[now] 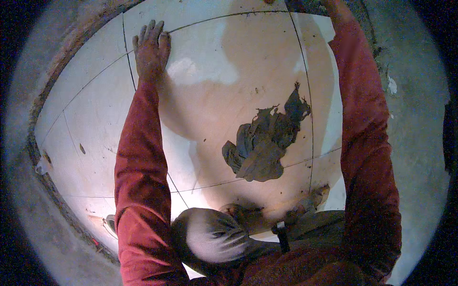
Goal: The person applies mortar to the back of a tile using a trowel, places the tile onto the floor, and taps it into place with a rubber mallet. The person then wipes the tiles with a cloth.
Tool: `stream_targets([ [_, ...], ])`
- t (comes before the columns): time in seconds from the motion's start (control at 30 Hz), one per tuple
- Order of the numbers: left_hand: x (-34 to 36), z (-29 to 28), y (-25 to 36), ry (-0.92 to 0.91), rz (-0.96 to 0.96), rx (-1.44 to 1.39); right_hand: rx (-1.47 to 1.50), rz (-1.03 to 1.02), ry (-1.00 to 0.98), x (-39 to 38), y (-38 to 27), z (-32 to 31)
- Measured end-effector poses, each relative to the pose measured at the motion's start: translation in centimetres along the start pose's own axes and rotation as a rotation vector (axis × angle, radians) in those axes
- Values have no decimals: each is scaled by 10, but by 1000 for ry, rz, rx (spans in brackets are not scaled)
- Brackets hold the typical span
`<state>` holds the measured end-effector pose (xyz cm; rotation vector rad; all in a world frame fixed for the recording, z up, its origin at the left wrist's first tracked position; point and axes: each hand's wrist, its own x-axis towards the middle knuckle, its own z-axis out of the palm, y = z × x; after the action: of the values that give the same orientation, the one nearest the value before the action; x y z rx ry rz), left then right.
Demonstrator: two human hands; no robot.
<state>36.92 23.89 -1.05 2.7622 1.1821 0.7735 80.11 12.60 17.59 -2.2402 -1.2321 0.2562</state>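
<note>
My left hand (151, 50) lies flat on the pale floor tiles (200, 109), close to where two dark joint lines cross at the upper left. Its fingers are stretched out and it holds nothing. Far up on the right, my right arm reaches to the top edge, where only the wrist and a bit of my right hand (336, 10) show; its fingers are cut off by the edge. A crumpled dark grey rag (267, 140) with frayed edges rests on the tiles between my arms.
My bent knee (210, 236) in grey cloth and my bare feet (310, 202) are at the bottom. A rough dark edge (71, 55) borders the tiles at left, with grey concrete (415, 143) beyond on the right. Small dark crumbs dot the tiles. Shadows cover the middle.
</note>
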Motion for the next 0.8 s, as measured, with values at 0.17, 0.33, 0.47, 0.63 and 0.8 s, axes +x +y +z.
stream_targets([
  [0.17, 1, 2, -2, -79, -22, 15, 143, 20, 81, -103, 4, -63],
  [0.33, 2, 0, -3, -71, -2, 5, -47, -31, -114, -225, 88, -49],
  [0.47, -3, 6, -8, -54, 31, 66, 356, 450, -65, -299, 156, -30],
  [0.63, 1, 14, -15, -163, -29, 150, -509, 394, 3, -341, 207, -63],
  [0.8, 3, 8, 33, -471, 29, 712, -570, 214, 190, -372, 233, -77],
])
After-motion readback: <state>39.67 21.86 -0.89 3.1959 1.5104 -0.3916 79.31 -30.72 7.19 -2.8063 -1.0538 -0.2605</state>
